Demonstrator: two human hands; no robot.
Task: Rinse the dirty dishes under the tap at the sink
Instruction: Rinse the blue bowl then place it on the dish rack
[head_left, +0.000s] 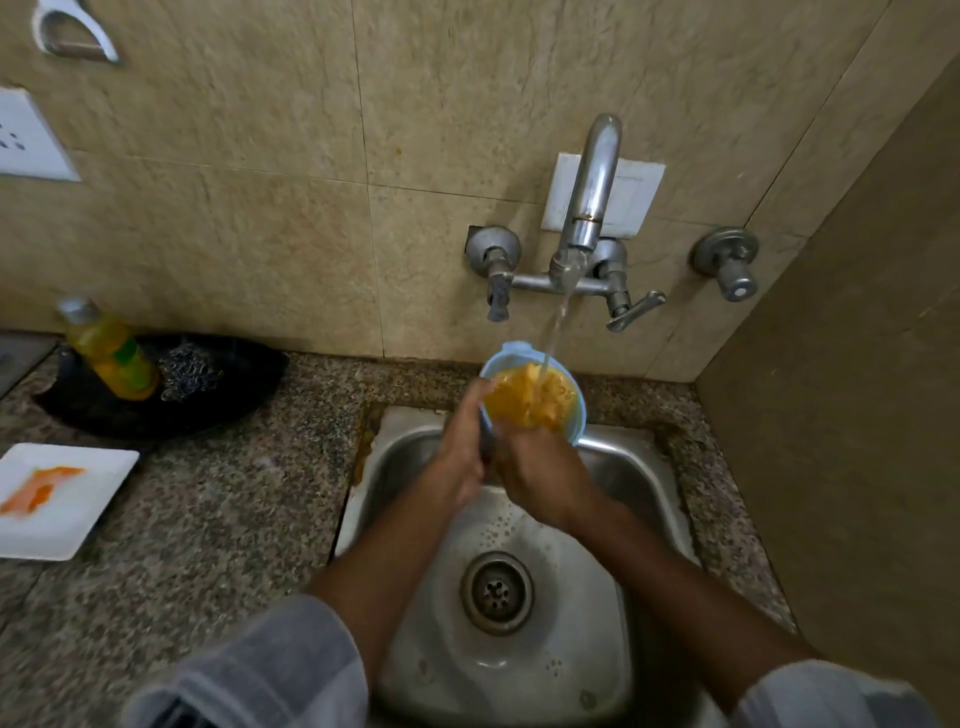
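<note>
A light blue bowl (530, 358) smeared with yellow-orange residue is held tilted over the steel sink (415, 447), under the stream from the wall tap (592, 208). Water runs into the bowl. My left hand (465, 441) grips the bowl's left rim. My right hand (540, 473) holds the bowl at its near edge, fingers curled up into the yellow inside. A white square plate (78, 509) with orange smears lies on the counter at the far left.
A black dish (234, 384) at the back left holds a yellow soap bottle (111, 358) and a steel scrubber (189, 371). The speckled granite counter (234, 519) surrounds the sink. Tap handles (636, 309) stick out from the wall. A side wall stands close on the right.
</note>
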